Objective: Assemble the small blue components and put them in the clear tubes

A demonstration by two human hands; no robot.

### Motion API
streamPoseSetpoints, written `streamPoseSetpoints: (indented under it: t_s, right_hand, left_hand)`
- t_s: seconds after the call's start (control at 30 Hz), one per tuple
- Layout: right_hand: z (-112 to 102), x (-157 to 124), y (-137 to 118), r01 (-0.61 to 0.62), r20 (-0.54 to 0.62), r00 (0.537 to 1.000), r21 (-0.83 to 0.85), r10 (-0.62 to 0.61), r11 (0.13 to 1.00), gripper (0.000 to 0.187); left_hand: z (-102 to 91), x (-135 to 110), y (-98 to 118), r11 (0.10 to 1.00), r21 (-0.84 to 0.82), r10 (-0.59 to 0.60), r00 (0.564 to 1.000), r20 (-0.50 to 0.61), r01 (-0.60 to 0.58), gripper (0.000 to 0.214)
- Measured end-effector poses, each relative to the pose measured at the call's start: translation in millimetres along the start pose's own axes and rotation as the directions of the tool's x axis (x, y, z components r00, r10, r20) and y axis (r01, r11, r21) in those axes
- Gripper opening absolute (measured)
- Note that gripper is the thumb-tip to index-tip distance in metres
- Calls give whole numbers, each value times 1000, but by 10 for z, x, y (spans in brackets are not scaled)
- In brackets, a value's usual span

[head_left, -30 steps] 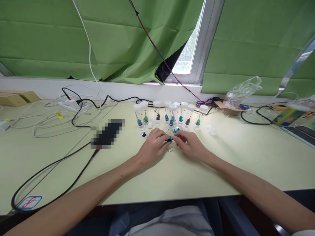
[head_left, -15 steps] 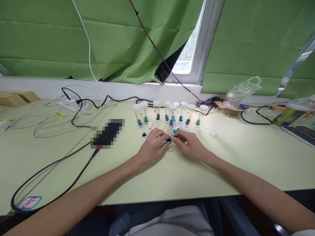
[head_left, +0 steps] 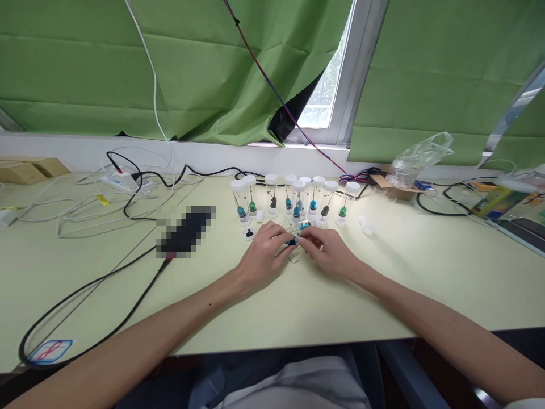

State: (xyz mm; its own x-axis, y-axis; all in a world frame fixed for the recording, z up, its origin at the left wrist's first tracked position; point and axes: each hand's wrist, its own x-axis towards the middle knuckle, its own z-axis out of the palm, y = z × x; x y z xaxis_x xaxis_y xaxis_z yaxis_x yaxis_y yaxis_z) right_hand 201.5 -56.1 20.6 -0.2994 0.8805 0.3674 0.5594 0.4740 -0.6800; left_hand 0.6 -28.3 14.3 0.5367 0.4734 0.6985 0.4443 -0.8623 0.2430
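Note:
My left hand pinches a small blue and black part between thumb and fingers, low over the table. From the other side my right hand closes its fingertips at the part's right end; whatever sits in that pinch is too small to name. Just beyond the fingers lies a second blue piece with thin metal rods. A small bent metal key rests on the table in front of the hands. Left of them, a round white cap has a black piece on it.
Several clear tubes with white lids stand behind my hands, with blue, green or black parts inside. White caps lie to the right. A black cable loops at left beside a pixelated dark object. A plastic bag sits in a box.
Both hands stay in nearly the same place. The fingertips shift only very slightly around the blue and black part.

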Motion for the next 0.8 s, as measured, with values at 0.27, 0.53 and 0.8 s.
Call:
streamPoseSetpoints:
  t_s: [0.27,0.53,0.8]
  right_hand:
    - [10,2,23,-3,26,1000,-17,3,1000,30]
    - [11,-2,23,5,39,999,-19,-4,1000,32]
    - [15,-6,39,1,51,999,-20,0,1000,32]
  left_hand:
    - [12,-7,0,1000,-10,6,1000,-5,-6,9]
    - [10,-1,11,1000,-30,-6,1000,14,7,10]
    - [24,-18,4,999,-40,-8,1000,30,9,9]
